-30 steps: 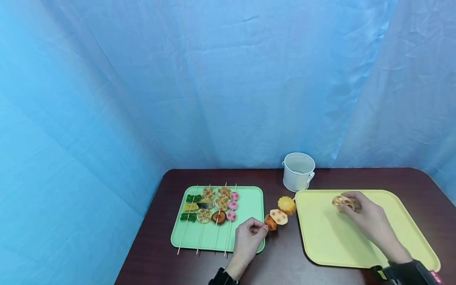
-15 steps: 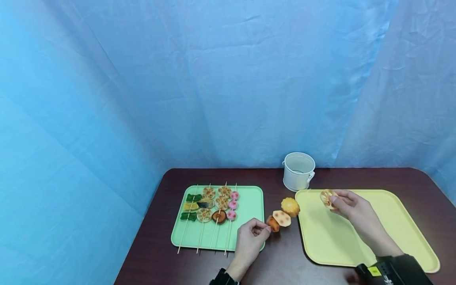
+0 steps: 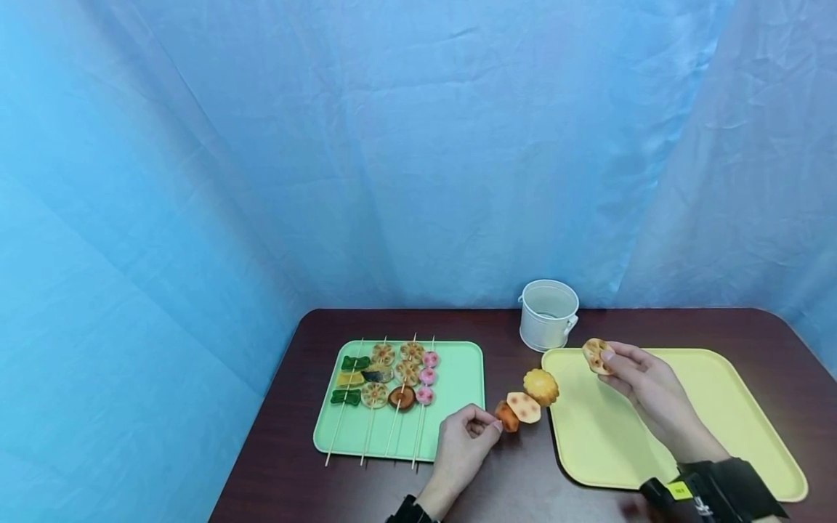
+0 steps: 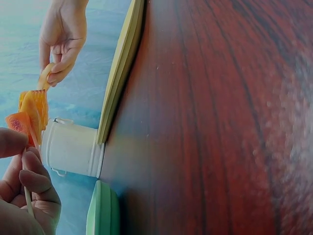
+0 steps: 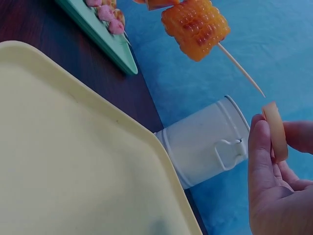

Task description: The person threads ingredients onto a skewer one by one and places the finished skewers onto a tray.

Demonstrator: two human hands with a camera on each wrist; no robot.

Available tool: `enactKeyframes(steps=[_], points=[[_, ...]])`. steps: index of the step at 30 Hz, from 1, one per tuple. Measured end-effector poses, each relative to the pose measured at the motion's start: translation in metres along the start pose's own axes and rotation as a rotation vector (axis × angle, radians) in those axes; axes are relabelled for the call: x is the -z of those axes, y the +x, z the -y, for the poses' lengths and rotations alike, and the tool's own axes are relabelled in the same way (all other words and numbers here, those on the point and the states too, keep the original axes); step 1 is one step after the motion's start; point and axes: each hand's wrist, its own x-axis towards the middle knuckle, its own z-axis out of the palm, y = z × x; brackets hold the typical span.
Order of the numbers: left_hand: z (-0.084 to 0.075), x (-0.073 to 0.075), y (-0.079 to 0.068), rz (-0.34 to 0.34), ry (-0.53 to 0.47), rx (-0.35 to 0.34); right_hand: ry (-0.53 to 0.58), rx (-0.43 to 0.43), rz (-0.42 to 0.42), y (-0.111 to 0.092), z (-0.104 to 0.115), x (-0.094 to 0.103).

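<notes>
My left hand (image 3: 463,444) pinches a thin wooden skewer (image 4: 28,193) between thumb and fingers. Threaded on it are an orange-brown chunk (image 3: 507,416), a pale spotted slice (image 3: 524,407) and a yellow corn piece (image 3: 541,387). The bare pointed tip of the skewer shows past the corn in the right wrist view. Over the far left part of the yellow tray (image 3: 654,465), my right hand (image 3: 644,381) holds a lotus root slice (image 3: 596,357) by its edge. In the right wrist view the slice is edge-on, close to the skewer tip.
A green tray (image 3: 458,428) on the left bears several finished skewers with lotus root, green pieces, a mushroom and pink balls (image 3: 427,376). A small white bucket (image 3: 548,319) stands behind, between the trays, on the dark wooden table (image 3: 516,479). Blue cloth (image 3: 418,145) hangs at the back.
My right hand has lifted the lotus root slice off the yellow tray and brought it left. The left hand has shifted slightly right with the skewer.
</notes>
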Motion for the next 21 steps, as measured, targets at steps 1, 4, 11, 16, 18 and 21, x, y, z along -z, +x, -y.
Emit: enactKeyframes(steps=[1, 4, 11, 16, 18, 21], points=[[-0.002, 0.0, -0.001, -0.002, 0.002, 0.002, 0.003, 0.004, 0.0, 0.0, 0.0, -0.001], [-0.012, 0.001, -0.004, -0.001, 0.009, 0.006, 0.027, 0.014, 0.002, 0.001, 0.0, -0.002], [-0.015, 0.001, -0.005, -0.006, 0.033, -0.002, -0.007, 0.021, -0.001, 0.001, 0.0, -0.005], [0.001, 0.0, -0.002, -0.011, 0.041, -0.022, -0.118, 0.05, -0.007, 0.002, -0.001, -0.006], [0.004, 0.0, -0.001, -0.01, 0.039, -0.032, -0.169, 0.061, -0.014, 0.002, -0.001, -0.006], [0.006, -0.001, -0.001, -0.007, 0.038, -0.039, -0.248, 0.064, -0.012, 0.001, -0.001, -0.009]])
